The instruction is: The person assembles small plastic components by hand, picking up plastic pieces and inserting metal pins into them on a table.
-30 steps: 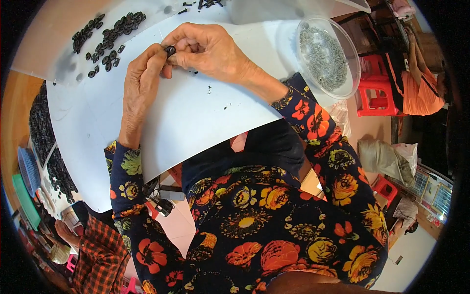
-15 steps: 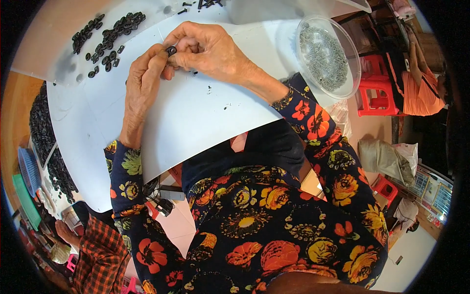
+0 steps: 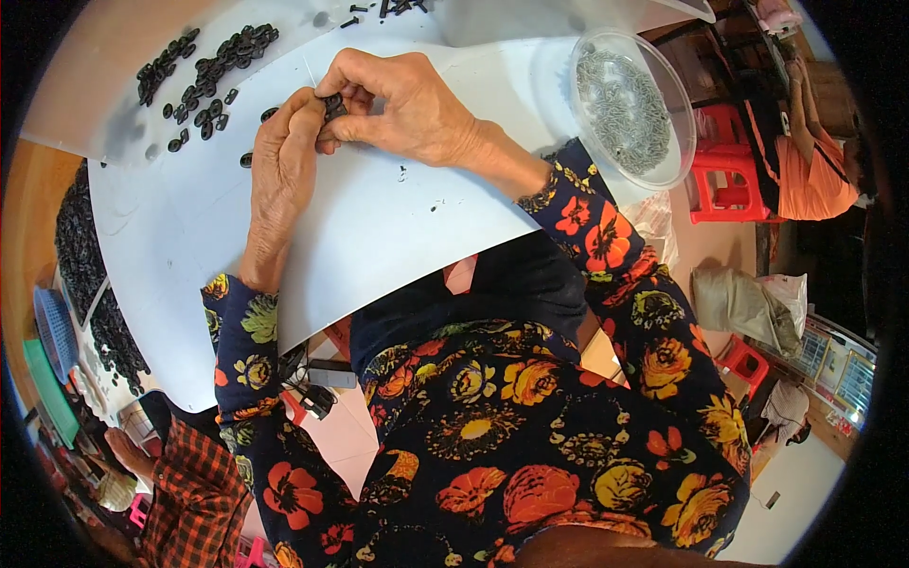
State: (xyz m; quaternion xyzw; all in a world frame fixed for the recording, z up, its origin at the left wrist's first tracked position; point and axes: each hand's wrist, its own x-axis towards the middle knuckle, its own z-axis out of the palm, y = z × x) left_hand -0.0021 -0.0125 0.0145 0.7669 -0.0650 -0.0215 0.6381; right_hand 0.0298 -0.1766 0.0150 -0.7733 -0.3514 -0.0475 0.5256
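Over the far part of the white table (image 3: 379, 237), my two hands meet around a small black plastic piece (image 3: 333, 106). My left hand (image 3: 287, 147) pinches it from the left, and my right hand (image 3: 402, 109) closes on it from the right. Fingers hide much of the piece, so its full shape does not show. Two loose black pieces lie just beside my left hand, one of them a small rounded part (image 3: 247, 160). Farther left is a scattered heap of small black oval parts (image 3: 237, 52).
A round clear tub (image 3: 625, 109) of small metal pieces stands at the right. Black slender parts (image 3: 402, 8) lie at the far edge. A large black pile (image 3: 85, 246) spreads at the left. Red stools (image 3: 729, 175) and other people are around the table.
My fingers have shifted around the black piece, and more of it shows now. My left hand has moved slightly right, uncovering the loose black pieces beside it.
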